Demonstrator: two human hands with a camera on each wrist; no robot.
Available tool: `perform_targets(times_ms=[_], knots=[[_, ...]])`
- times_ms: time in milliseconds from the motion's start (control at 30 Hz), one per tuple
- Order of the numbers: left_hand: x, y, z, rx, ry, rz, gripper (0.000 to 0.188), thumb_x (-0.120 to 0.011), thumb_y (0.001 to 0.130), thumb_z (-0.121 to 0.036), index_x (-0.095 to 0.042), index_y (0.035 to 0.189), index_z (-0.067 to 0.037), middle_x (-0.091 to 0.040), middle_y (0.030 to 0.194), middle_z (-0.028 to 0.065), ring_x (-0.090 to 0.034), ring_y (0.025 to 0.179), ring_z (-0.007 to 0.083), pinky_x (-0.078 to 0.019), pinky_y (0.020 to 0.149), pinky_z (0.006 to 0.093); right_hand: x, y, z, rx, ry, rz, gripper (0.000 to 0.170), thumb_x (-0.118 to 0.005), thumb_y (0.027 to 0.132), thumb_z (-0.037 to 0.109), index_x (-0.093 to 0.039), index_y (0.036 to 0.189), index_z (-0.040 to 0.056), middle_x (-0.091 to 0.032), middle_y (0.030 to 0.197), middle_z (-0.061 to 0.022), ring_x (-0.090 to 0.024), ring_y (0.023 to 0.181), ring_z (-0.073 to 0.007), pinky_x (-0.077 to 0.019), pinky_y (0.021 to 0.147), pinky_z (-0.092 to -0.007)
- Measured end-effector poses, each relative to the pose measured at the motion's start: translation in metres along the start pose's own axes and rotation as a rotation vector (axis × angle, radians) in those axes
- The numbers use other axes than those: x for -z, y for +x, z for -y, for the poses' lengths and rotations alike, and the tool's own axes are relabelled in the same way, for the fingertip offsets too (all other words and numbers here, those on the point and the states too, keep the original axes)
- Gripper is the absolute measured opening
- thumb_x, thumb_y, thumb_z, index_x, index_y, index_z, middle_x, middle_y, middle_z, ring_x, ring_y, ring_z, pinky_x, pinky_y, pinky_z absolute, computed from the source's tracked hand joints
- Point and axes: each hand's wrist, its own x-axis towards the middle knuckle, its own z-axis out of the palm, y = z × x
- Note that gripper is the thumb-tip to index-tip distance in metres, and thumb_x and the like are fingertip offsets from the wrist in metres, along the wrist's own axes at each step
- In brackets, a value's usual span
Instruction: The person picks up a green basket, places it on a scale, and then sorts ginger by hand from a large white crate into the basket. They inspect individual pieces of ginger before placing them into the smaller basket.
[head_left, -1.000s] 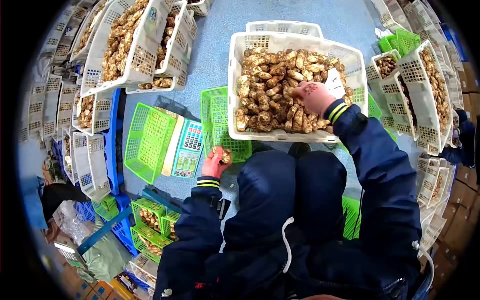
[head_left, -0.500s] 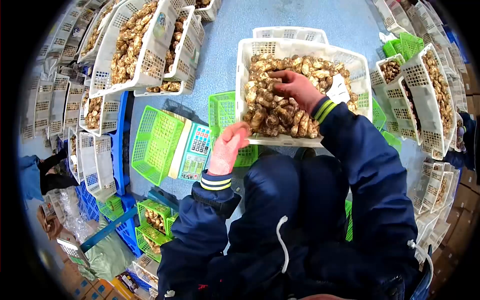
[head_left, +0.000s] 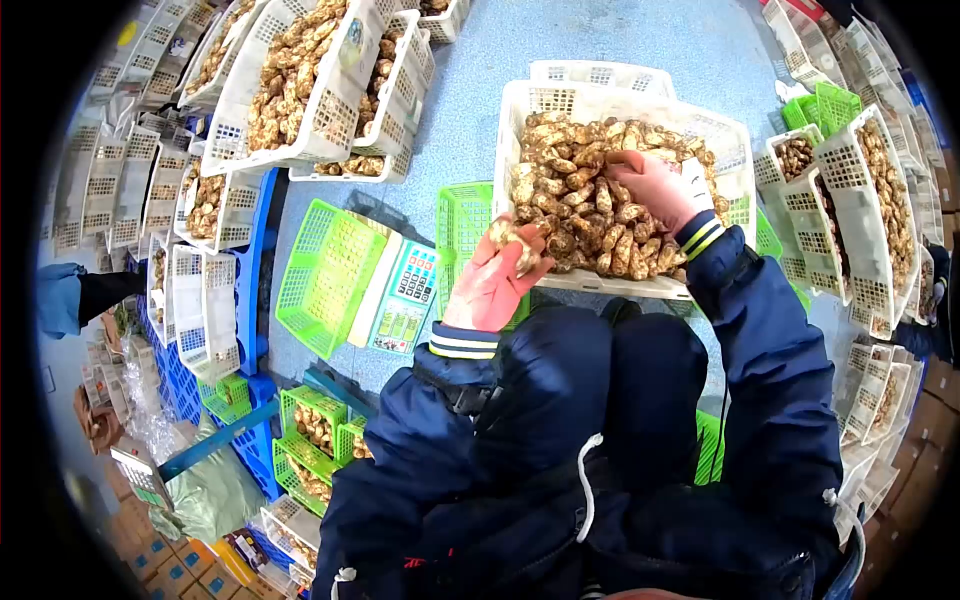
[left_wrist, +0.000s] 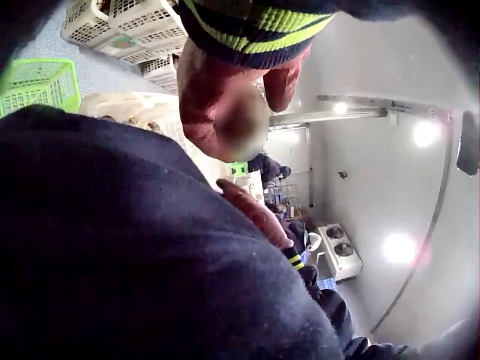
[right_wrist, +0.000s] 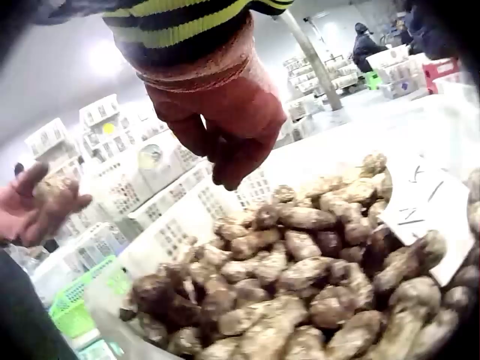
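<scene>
Mushrooms lie in a white crate beneath my right hand, the nearer, on my head camera; my left hand grips 1 mushroom. Left wrist: it blurs, axis unclear. Right wrist: loosely bent, apparently empty fingers hang above mixed long axes.

Mushroom now in left hand

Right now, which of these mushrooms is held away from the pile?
The single mushroom in the left hand; the nearby pile lies inside the large white crate.
</scene>
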Motion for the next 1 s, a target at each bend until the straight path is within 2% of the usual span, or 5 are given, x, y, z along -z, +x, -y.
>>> perform_targets(times_ms=[367, 400, 700, 867, 1000], knots=[[0.020, 0.004, 0.008, -0.014, -0.035, 0.080, 0.050, -0.055, 0.084, -0.008, -0.034, 0.129, -0.006, -0.050, 0.111, 0.0094, -0.051, 0.102, 0.0234, -0.0396, 0.094, 0.0423, -0.009, 0.011, -0.044, -0.155, -0.598, 0.195, 0.026, -0.048, 0.080, 0.022, -0.065, 0.089, 0.0050, -0.063, 0.091, -0.0157, -0.060, 0.084, -0.0289, -0.0477, 0.073, -0.0387], [0.021, 0.004, 0.008, 0.022, -0.032, 0.069, 0.050, -0.056, 0.084, -0.008, -0.035, 0.129, -0.006, -0.050, 0.111, 0.0090, -0.051, 0.102, 0.0234, -0.0396, 0.094, 0.0424, -0.018, 0.009, -0.035, 0.150, -1.116, 0.319, 0.024, -0.049, 0.081, 0.020, -0.065, 0.090, 0.0053, -0.064, 0.090, -0.0118, -0.061, 0.084, -0.0250, -0.0495, 0.070, -0.0367], [0.010, 0.003, 0.008, 0.055, 0.146, -0.264, 0.029, -0.059, 0.083, -0.017, -0.051, 0.107, -0.002, -0.057, 0.075, 0.0006, -0.051, 0.060, 0.0102, -0.0468, 0.066, 0.0272, -0.014, 0.012, -0.044, -0.235, -0.596, 0.156, 0.041, -0.052, 0.079, 0.042, -0.066, 0.086, 0.0032, -0.064, 0.073, -0.0122, -0.062, 0.069, -0.0257, -0.0496, 0.068, -0.0349], [-0.001, 0.016, 0.018, 0.097, -0.080, -0.156, 0.027, -0.056, 0.085, -0.012, -0.048, 0.111, -0.009, -0.054, 0.102, 0.0113, -0.055, 0.091, 0.0225, -0.0460, 0.083, 0.0384, -0.004, -0.033, -0.014, -0.333, 0.420, 0.201, 0.035, -0.063, 0.078, 0.032, -0.062, 0.094, 0.0009, -0.060, 0.062, -0.0047, -0.055, 0.049, -0.0088, -0.0428, 0.046, -0.0217], [-0.006, 0.017, 0.019, 0.074, -0.035, -0.049, 0.043, -0.050, 0.088, -0.025, -0.038, 0.128, -0.012, -0.039, 0.129, 0.0153, -0.039, 0.118, 0.0285, -0.0340, 0.099, 0.0453, -0.007, -0.060, 0.054, -0.081, 0.087, 0.296, 0.035, -0.060, 0.078, 0.037, -0.062, 0.088, 0.0031, -0.060, 0.063, -0.0069, -0.058, 0.054, -0.0110, -0.0459, 0.051, -0.0263]])
